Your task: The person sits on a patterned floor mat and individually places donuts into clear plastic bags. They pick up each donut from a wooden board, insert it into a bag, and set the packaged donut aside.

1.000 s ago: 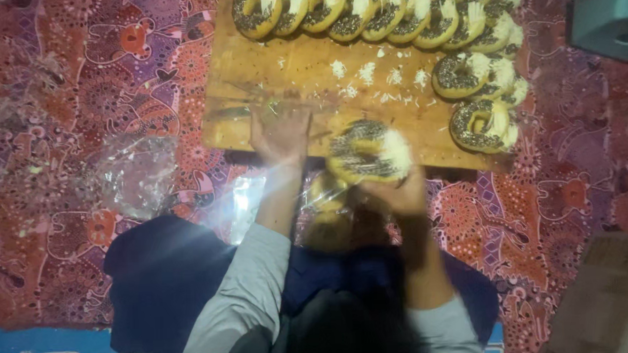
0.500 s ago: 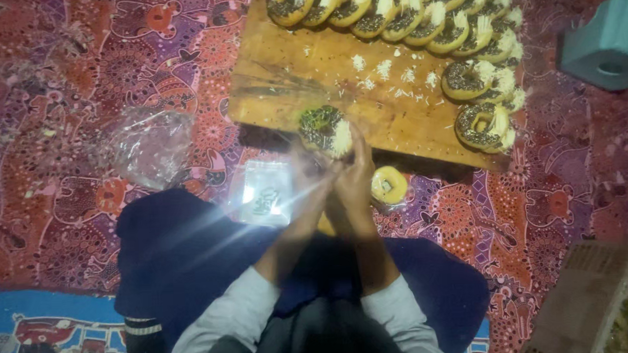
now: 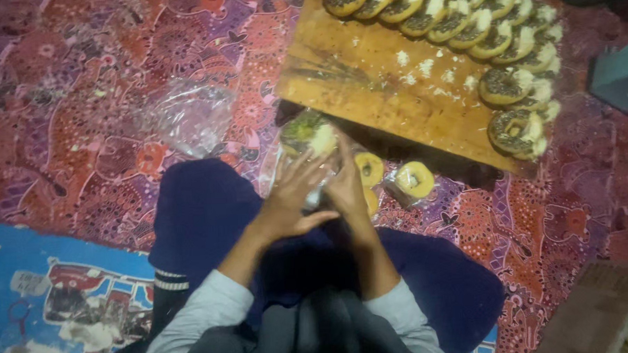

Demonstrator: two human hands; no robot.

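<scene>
My left hand (image 3: pixel 294 194) and my right hand (image 3: pixel 347 186) are pressed together over my lap, holding a topped doughnut (image 3: pixel 307 133) inside a clear plastic wrapper. The doughnut sticks out above my fingertips, dark with pale and green topping. Just right of my hands lie wrapped yellow doughnuts (image 3: pixel 413 180) on the patterned cloth. Beyond them a wooden board (image 3: pixel 388 97) carries a curved row of several chocolate and white topped doughnuts (image 3: pixel 513 86) along its far and right edges.
A pile of clear plastic bags (image 3: pixel 186 115) lies left on the red patterned cloth (image 3: pixel 61 123). A teal object (image 3: pixel 620 79) sits at the right edge. A blue printed mat (image 3: pixel 54 297) is at lower left. My dark blue trouser legs (image 3: pixel 204 208) spread below.
The doughnut came off the board's near edge and down toward my lap. Both hands have closed together around it and the wrapper. The view swung left.
</scene>
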